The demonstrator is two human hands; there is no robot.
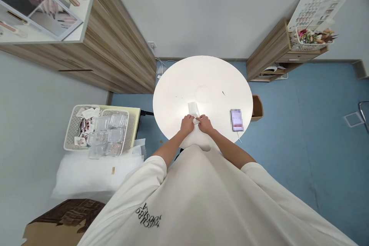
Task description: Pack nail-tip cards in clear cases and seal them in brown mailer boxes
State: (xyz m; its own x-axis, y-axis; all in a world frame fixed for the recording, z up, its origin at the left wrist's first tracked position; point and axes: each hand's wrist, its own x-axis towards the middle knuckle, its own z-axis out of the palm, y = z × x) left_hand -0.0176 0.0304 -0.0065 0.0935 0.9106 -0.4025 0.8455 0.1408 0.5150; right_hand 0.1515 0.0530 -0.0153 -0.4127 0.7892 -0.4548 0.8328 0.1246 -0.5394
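Note:
A small white packet (193, 110), flat and oblong, lies on the white round table (175, 73) in front of me. My left hand (187, 123) grips its near left side with curled fingers. On its near right side, my right hand (205, 123) is closed, the fingertips pinching the edge close to my left fingers. The two hands almost meet over the packet's near end, which they partly hide. What the packet is made of, or has inside, I cannot make out.
A phone (236, 120) with a cable lies at the table's right. Left, a white basket (67, 138) holds clear boxes and cards, near white foam sheeting (86, 173). A cardboard box (54, 230) stands lower left, a brown bin (257, 107) right of the table. Wooden cabinets flank the back wall.

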